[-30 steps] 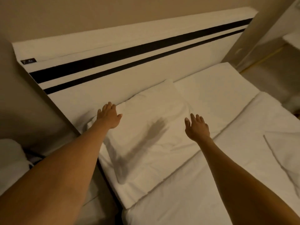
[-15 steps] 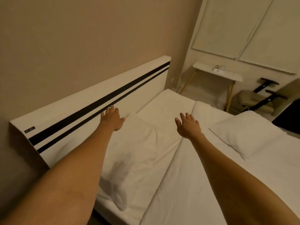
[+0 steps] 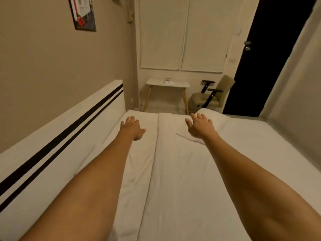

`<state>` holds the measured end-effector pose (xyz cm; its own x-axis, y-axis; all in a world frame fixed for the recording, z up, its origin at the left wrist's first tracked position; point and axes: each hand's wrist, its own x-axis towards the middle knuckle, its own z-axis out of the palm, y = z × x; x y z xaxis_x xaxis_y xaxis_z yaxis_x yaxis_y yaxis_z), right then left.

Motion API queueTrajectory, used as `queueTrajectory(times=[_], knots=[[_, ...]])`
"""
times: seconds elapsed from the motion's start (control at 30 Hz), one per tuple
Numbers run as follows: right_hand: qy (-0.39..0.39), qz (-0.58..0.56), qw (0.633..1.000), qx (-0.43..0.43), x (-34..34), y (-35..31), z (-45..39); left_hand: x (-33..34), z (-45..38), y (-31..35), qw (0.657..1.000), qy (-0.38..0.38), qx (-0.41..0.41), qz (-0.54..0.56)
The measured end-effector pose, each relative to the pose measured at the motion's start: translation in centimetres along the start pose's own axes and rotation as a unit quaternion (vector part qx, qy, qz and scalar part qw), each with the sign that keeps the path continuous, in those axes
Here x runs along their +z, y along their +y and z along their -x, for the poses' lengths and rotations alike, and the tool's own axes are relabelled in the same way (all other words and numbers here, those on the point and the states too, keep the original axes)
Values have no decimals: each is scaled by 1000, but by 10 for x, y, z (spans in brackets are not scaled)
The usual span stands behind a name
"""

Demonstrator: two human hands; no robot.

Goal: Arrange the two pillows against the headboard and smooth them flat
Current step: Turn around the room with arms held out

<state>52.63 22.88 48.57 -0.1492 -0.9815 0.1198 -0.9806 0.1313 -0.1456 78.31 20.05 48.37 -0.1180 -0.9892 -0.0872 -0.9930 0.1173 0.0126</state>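
Observation:
A white pillow (image 3: 215, 118) lies on the duvet at the far end of the bed, away from the headboard (image 3: 69, 119), which is white with two black stripes. My right hand (image 3: 199, 127) is open over this pillow's near corner; contact is unclear. My left hand (image 3: 132, 127) is open with fingers spread above the bare sheet by the headboard. The other white pillow (image 3: 102, 150) lies against the headboard, mostly hidden under my left forearm.
A white duvet (image 3: 182, 180) covers the bed right of a folded edge. Past the bed stand a small white side table (image 3: 167, 83) and a beige armchair (image 3: 208, 99). A dark doorway (image 3: 269, 58) is at the right and a framed picture (image 3: 83, 13) hangs at upper left.
My view has swung from the pillow at the headboard toward the far end of the bed. Both hands have left that pillow and stretched forward, the right one reaching the second pillow.

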Motion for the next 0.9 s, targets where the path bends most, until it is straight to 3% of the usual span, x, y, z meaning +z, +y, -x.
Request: queueTrajectory(times=[0.2,0.43,0.9], knots=[[-11,14,994,110,-13,123,58,0,8,124,996,-4,89,-14],[-13,38,972,233,-39,290,150,20,42,313,979,-10,205,-7],[1,33,888,459,-99,566,347,43,168,661,901,-3,433,-23]])
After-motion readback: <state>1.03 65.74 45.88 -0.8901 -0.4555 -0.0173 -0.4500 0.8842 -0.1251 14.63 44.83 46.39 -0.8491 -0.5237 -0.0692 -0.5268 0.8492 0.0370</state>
